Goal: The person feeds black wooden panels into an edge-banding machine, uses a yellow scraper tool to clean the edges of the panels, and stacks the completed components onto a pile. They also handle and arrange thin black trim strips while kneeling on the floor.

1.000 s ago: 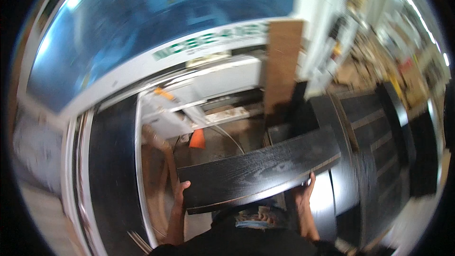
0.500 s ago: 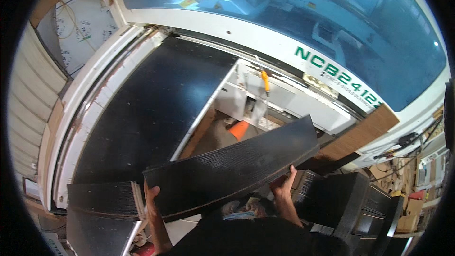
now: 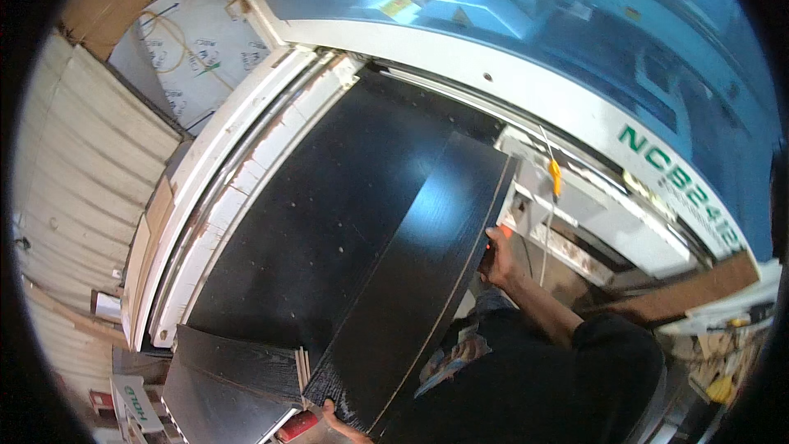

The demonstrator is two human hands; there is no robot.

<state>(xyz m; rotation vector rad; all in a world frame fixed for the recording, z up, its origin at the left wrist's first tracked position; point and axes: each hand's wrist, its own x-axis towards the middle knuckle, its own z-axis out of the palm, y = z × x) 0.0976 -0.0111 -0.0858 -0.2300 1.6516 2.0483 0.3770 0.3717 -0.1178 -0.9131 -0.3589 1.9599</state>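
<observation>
A long black wood-grain panel point(image 3: 419, 271) is held between both my hands, slanting from lower left to upper right over the right part of the machine's black bed point(image 3: 288, 230). My right hand point(image 3: 500, 261) grips its right long edge, thumb on top and fingers beneath. Near the panel's lower end, my left hand point(image 3: 341, 423) is closed on the edge, mostly cut off by the picture's lower rim. Whether the panel touches the bed, I cannot tell. Just left of its near end lies a stack of black panels point(image 3: 242, 366).
Beyond the bed stands a white machine front point(image 3: 394, 43) with a blue-tinted window point(image 3: 559, 25). A yellow-orange hand tool point(image 3: 555, 177) hangs from it. At the right is a brown board point(image 3: 699, 292). A white rail point(image 3: 238, 173) borders the bed's left side.
The panel has swung from lying crosswise in front of me to lengthwise over the bed's right part. My right hand moved forward with it, and my left hand came nearer. The view has turned.
</observation>
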